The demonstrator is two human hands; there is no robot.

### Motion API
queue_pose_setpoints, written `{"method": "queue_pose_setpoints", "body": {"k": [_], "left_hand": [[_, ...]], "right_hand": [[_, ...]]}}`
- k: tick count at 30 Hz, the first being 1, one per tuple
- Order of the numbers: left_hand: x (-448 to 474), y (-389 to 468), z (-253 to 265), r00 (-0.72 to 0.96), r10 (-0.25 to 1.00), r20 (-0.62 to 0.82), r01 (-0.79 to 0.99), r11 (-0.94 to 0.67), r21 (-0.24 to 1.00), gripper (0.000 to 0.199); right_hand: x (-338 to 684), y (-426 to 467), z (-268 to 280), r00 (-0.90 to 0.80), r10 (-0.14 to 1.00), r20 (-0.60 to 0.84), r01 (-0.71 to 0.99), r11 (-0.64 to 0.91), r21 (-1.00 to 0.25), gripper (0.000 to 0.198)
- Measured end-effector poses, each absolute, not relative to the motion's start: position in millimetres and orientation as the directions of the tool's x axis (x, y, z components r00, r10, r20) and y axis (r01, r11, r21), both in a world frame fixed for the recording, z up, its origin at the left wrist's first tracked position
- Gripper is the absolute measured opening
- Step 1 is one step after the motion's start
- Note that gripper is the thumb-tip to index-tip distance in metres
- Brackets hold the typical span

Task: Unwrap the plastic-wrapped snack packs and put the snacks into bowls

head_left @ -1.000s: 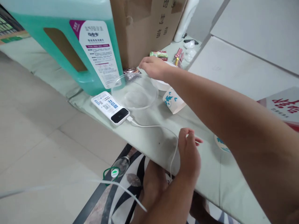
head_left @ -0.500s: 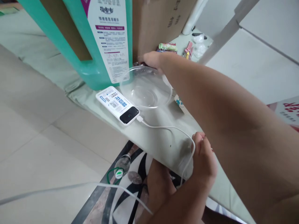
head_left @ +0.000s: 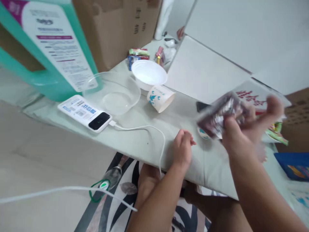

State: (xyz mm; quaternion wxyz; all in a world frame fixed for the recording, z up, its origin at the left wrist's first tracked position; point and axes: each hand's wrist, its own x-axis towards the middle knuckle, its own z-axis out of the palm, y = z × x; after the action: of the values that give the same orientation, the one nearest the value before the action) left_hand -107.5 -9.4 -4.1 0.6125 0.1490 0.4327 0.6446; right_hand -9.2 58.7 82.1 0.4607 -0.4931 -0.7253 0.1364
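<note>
My right hand (head_left: 243,127), blurred by motion, grips a shiny dark-brown and silver packet (head_left: 217,114) above the right part of the bench. My left hand (head_left: 182,146) rests with curled fingers near the front edge of the cloth, and I see nothing in it. Left of it a white cable (head_left: 145,127) runs to a white power bank (head_left: 83,111) with a dark display. Beside that stands a clear plastic bowl (head_left: 118,100). A paper cup (head_left: 161,98) with blue leaves lies on its side in front of a white bowl (head_left: 149,74).
A green jug (head_left: 56,87) and a cardboard box (head_left: 120,32) stand at the back left. Small snack packs (head_left: 138,55) lie behind the white bowl. At the right are a blue packet (head_left: 293,166) and another box (head_left: 298,119). A clear bottle (head_left: 113,175) lies below the bench.
My right hand has come from beside the cardboard box to the right, now with the packet in it. The view has swung right, uncovering the white bowl and the cup. My left hand stays curled.
</note>
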Motion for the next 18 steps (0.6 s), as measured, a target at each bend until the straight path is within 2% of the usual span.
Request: {"method": "queue_pose_setpoints", "body": {"k": [1, 2, 3, 4, 6, 8, 10, 12, 15, 18], "left_hand": [[-101.4, -8.9, -7.3, -0.19, 0.934, -0.302, -0.618, 0.125, 0.776, 0.02], [-94.8, -8.8, -10.6, -0.176, 0.948, -0.266, -0.56, 0.125, 0.819, 0.022], [-88.1, -9.3, -13.6, -0.159, 0.962, -0.223, -0.487, 0.12, 0.865, 0.024], [-81.3, -10.5, -16.1, -0.137, 0.974, -0.182, -0.41, 0.112, 0.905, 0.025], [-67.6, -14.5, -18.3, -0.074, 0.992, -0.1, -0.276, 0.076, 0.958, 0.028], [-53.5, -19.6, -17.9, -0.034, 0.999, -0.027, -0.162, 0.022, 0.987, 0.029], [-38.4, -23.5, -17.1, 0.029, 0.999, 0.029, -0.078, -0.026, 0.997, 0.028], [-21.7, -25.9, -17.9, 0.096, 0.994, 0.054, -0.068, -0.048, 0.997, 0.027], [6.2, -28.7, -21.7, 0.16, 0.987, 0.014, -0.078, -0.002, 0.997, 0.028], [34.2, -32.9, -24.7, 0.18, 0.983, -0.038, -0.113, 0.059, 0.992, 0.044]], "right_hand": [[38.4, 35.4, 67.6, 0.174, 0.858, 0.484, 0.486, 0.353, -0.8, 0.082], [80.7, 12.4, 53.1, 0.403, 0.847, 0.347, 0.375, 0.193, -0.907, 0.078], [117.2, -9.7, 39.5, 0.544, 0.817, 0.189, 0.249, 0.058, -0.967, 0.07], [147.5, -30.2, 27.7, 0.618, 0.783, 0.07, 0.147, -0.028, -0.989, 0.062], [191.3, -64.5, 10.4, 0.709, 0.703, -0.055, 0.036, -0.114, -0.993, 0.051], [217.0, -86.4, 1.0, 0.724, 0.684, -0.087, -0.019, -0.107, -0.994, 0.059], [230.5, -93.7, -2.5, 0.696, 0.712, -0.091, -0.058, -0.071, -0.996, 0.065], [236.4, -87.8, -1.8, 0.648, 0.761, -0.026, -0.031, -0.007, -0.999, 0.06], [234.0, -66.1, 2.6, 0.474, 0.871, 0.13, 0.225, 0.023, -0.974, 0.043], [221.7, -45.9, 2.4, 0.271, 0.908, 0.319, 0.428, 0.183, -0.885, 0.035]]}}
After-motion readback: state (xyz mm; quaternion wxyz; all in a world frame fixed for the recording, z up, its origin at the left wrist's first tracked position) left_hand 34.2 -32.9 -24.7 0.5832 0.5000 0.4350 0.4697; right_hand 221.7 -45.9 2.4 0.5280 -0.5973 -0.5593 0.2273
